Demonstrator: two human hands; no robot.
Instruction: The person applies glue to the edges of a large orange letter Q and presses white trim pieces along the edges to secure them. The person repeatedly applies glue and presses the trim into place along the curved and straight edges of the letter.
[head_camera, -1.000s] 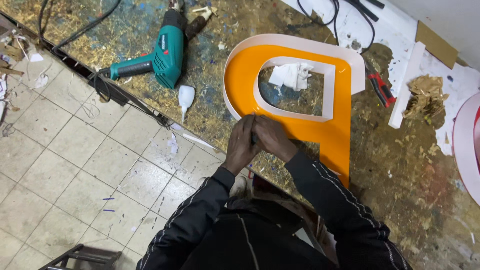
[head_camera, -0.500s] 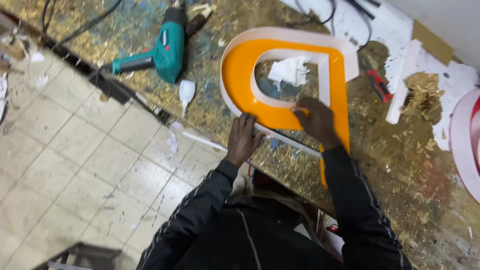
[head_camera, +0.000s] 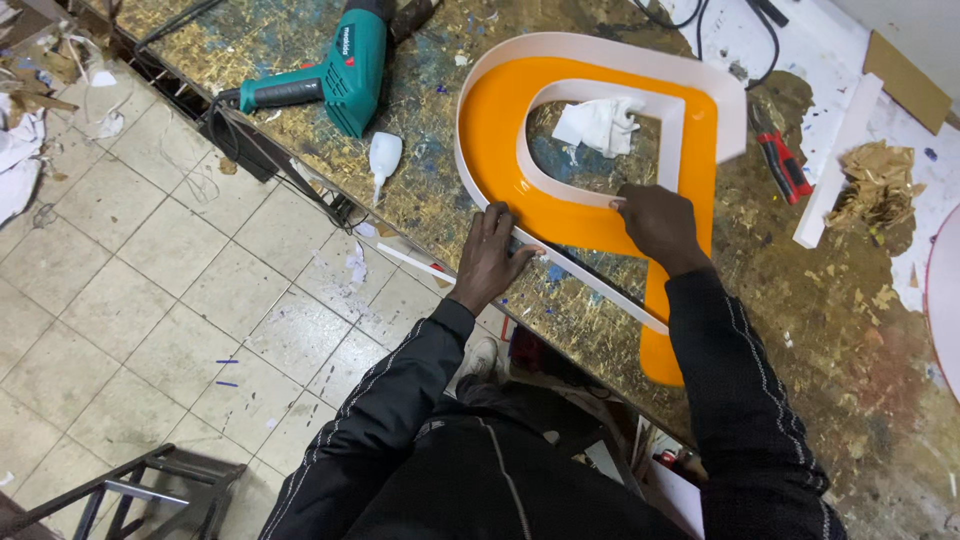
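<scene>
Head view. A large orange sign letter (head_camera: 590, 150) with a white rim strip lies flat on the scuffed, gold-flecked workbench (head_camera: 800, 330), close to its front edge. The left hand (head_camera: 490, 255) rests palm down, fingers spread, against the white rim strip (head_camera: 590, 275) at the letter's lower outer edge; it presses rather than clasps, nothing enclosed. The right hand (head_camera: 655, 220) sits on the orange face beside the inner opening, fingers curled at the inner white edge; whether they pinch anything cannot be told.

Within the letter's opening lies a crumpled white cloth (head_camera: 600, 122), resting on the bench surface.

Left of the letter, a teal power drill (head_camera: 335, 80) lies on its side. A small white squeeze bottle (head_camera: 383, 158) lies just beside it, near the bench edge. To the right, red-handled pliers (head_camera: 783, 165) lie near a white offcut strip (head_camera: 835, 160). Torn brown cardboard scraps (head_camera: 865, 185) sit well apart from the letter.
</scene>
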